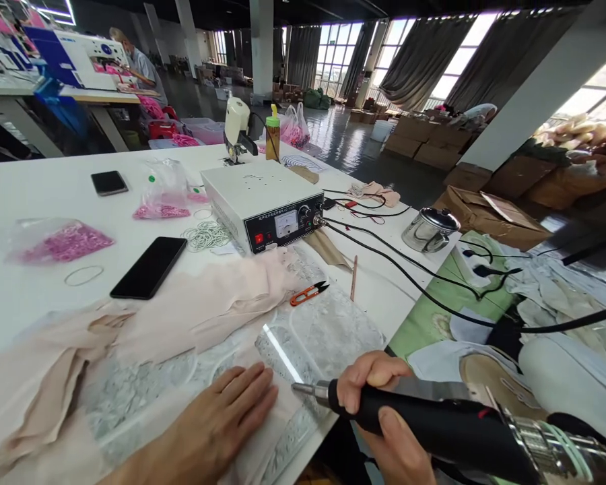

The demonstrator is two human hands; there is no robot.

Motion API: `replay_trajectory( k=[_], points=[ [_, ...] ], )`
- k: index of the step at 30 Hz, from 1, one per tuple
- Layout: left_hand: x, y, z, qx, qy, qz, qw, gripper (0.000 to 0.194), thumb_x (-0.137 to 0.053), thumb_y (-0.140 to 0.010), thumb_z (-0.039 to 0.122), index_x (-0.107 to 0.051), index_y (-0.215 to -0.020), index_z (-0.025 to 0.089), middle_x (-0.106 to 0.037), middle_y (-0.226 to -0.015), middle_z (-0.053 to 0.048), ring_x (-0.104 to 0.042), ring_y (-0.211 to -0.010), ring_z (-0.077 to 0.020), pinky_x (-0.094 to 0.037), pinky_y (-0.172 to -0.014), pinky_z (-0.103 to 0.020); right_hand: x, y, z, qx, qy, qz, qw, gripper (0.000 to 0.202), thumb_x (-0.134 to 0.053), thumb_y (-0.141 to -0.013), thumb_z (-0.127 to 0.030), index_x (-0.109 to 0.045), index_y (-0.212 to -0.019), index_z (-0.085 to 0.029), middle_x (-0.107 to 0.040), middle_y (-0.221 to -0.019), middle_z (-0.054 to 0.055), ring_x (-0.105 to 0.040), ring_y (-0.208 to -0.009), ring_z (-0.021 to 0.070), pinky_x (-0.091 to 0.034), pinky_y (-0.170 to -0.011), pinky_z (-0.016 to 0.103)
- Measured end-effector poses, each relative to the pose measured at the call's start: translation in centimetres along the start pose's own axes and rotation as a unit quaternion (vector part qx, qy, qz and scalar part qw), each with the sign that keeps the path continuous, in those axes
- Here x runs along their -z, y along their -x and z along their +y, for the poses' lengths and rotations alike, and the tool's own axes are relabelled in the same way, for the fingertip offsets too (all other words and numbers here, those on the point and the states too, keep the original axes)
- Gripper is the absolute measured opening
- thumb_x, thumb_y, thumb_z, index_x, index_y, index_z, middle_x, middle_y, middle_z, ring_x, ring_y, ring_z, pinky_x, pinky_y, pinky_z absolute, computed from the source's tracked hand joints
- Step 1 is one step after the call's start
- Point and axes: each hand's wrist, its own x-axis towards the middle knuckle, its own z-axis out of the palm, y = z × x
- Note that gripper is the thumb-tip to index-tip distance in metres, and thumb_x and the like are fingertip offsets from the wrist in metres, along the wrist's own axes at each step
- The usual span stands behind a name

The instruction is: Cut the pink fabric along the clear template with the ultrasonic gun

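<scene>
My left hand (pixel 227 414) lies flat with fingers stretched out, pressing on thin pale pink fabric (pixel 207 296). My right hand (pixel 384 397) is wrapped around a black ultrasonic handpiece (pixel 429 428). Its narrow metal tip points left and meets the fabric edge, just right of my left fingertips; whether it touches cannot be made out. Under the fabric is a grey marble-patterned sheet (pixel 328 330), with a bright reflective streak (pixel 283 353) beside the tip. Orange thread snips (pixel 308 294) lie beyond my hands.
A white control box (pixel 262 195) with dial and red switch stands behind, cables running right. Two phones (pixel 149 268), bags of pink pieces (pixel 63 242), rubber bands (pixel 205 236) and a steel-lidded cup (pixel 431 229) share the white table. Garments lie right; a person (pixel 141 64) sits far left.
</scene>
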Motion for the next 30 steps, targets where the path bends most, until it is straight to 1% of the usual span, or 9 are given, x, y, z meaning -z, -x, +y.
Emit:
replay_trajectory(
  k=[4,7,9,12,15,21,24,26,30],
  points=[
    [-0.6,0.1,0.0,0.003,0.009,0.014,1.000,0.069,-0.047,-0.082,-0.002,-0.041,-0.150,0.011,-0.049,-0.152,-0.012,-0.037,-0.143,-0.0303,-0.040,-0.112,-0.046,-0.8,-0.4,0.6,0.004,-0.018,-0.012,1.000,0.015,-0.057,-0.096,-0.043,-0.057,-0.101,-0.028,-0.055,-0.089,0.000,-0.057,-0.063,0.0131,-0.050,-0.059,0.032],
    [-1.0,0.1,0.0,-0.005,0.020,0.023,1.000,0.062,-0.050,-0.088,0.006,-0.041,-0.150,0.010,-0.049,-0.151,-0.015,-0.041,-0.141,-0.0316,-0.043,-0.109,-0.046,-1.3,-0.6,1.0,-0.002,-0.013,-0.019,1.000,0.015,-0.057,-0.096,-0.043,-0.057,-0.101,-0.028,-0.056,-0.090,0.000,-0.057,-0.063,0.0133,-0.050,-0.059,0.032],
    [-1.0,0.1,0.1,0.000,0.021,0.018,1.000,0.059,-0.051,-0.091,0.009,-0.042,-0.149,0.010,-0.050,-0.151,-0.015,-0.042,-0.140,-0.0309,-0.043,-0.109,-0.046,-1.5,-0.6,1.1,-0.007,-0.006,-0.017,1.000,0.016,-0.058,-0.096,-0.043,-0.057,-0.100,-0.028,-0.056,-0.089,0.000,-0.058,-0.063,0.0143,-0.050,-0.059,0.033],
    [-0.9,0.1,0.3,0.018,0.017,0.007,1.000,0.056,-0.050,-0.093,0.008,-0.043,-0.149,0.012,-0.050,-0.151,-0.014,-0.042,-0.141,-0.0296,-0.041,-0.111,-0.045,-1.8,-0.6,1.2,-0.015,-0.008,-0.010,1.000,0.016,-0.059,-0.095,-0.044,-0.057,-0.099,-0.028,-0.056,-0.089,0.000,-0.057,-0.063,0.0144,-0.050,-0.060,0.034],
    [-0.9,0.2,0.3,0.009,0.023,0.012,1.000,0.055,-0.050,-0.094,0.011,-0.043,-0.149,0.011,-0.050,-0.151,-0.016,-0.043,-0.140,-0.0310,-0.042,-0.109,-0.045,-1.8,-0.6,1.2,-0.018,-0.003,-0.016,1.000,0.016,-0.059,-0.095,-0.044,-0.057,-0.098,-0.029,-0.056,-0.089,0.000,-0.057,-0.064,0.0142,-0.050,-0.061,0.033],
    [-1.0,0.2,0.2,0.008,0.030,0.024,0.999,0.054,-0.052,-0.093,0.010,-0.044,-0.147,0.011,-0.051,-0.148,-0.018,-0.046,-0.137,-0.0317,-0.044,-0.107,-0.046,-1.7,-0.9,1.4,-0.012,0.008,-0.049,0.999,0.013,-0.059,-0.096,-0.039,-0.055,-0.094,-0.027,-0.058,-0.088,0.000,-0.059,-0.065,0.0139,-0.051,-0.061,0.032],
    [-1.2,0.3,0.2,0.020,0.035,0.039,0.998,0.059,-0.057,-0.089,0.012,-0.044,-0.147,0.012,-0.052,-0.145,-0.020,-0.044,-0.138,-0.0355,-0.046,-0.105,-0.049,-1.7,-1.1,1.4,-0.005,0.014,-0.045,0.999,0.014,-0.059,-0.095,-0.040,-0.055,-0.095,-0.027,-0.058,-0.087,0.001,-0.058,-0.063,0.0148,-0.050,-0.059,0.034],
    [-1.2,0.3,0.2,0.021,0.030,0.037,0.999,0.064,-0.061,-0.085,0.013,-0.044,-0.146,0.012,-0.054,-0.143,-0.020,-0.046,-0.136,-0.0375,-0.048,-0.103,-0.050,-1.7,-1.1,1.4,-0.001,0.020,-0.041,0.999,0.014,-0.058,-0.095,-0.041,-0.055,-0.095,-0.027,-0.057,-0.087,0.001,-0.058,-0.063,0.0153,-0.050,-0.059,0.034],
    [-0.8,0.3,0.2,0.018,0.016,0.030,0.999,0.063,-0.063,-0.084,0.013,-0.046,-0.145,0.013,-0.057,-0.141,-0.020,-0.053,-0.131,-0.0357,-0.050,-0.101,-0.047,-1.9,-1.2,1.3,-0.002,0.024,-0.031,0.999,0.014,-0.057,-0.096,-0.041,-0.054,-0.096,-0.027,-0.057,-0.088,0.000,-0.058,-0.064,0.0150,-0.050,-0.061,0.034]
  ],
)
